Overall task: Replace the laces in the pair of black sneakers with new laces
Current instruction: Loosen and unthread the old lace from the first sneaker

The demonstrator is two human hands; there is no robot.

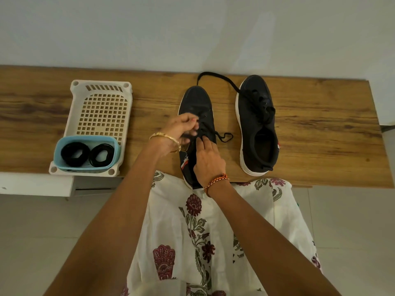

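Two black sneakers with white soles stand on the wooden shelf [320,133], toes pointing away from me. The left sneaker [195,105] lies under both hands. My left hand [181,129] pinches its black lace [223,136] over the eyelets, fingers curled. My right hand [208,159] rests on the tongue with straight fingers pressing down. The right sneaker [257,124] is laced, and one long lace end [213,74] loops from it toward the left sneaker's toe. Two coiled black laces [75,153] [101,154] lie in a blue tub [85,167].
A white plastic basket [100,88] at the shelf's left holds the blue tub at its near end. A white wall rises behind the shelf. My floral dress [192,231] hangs below the shelf's front edge, above a pale tiled floor.
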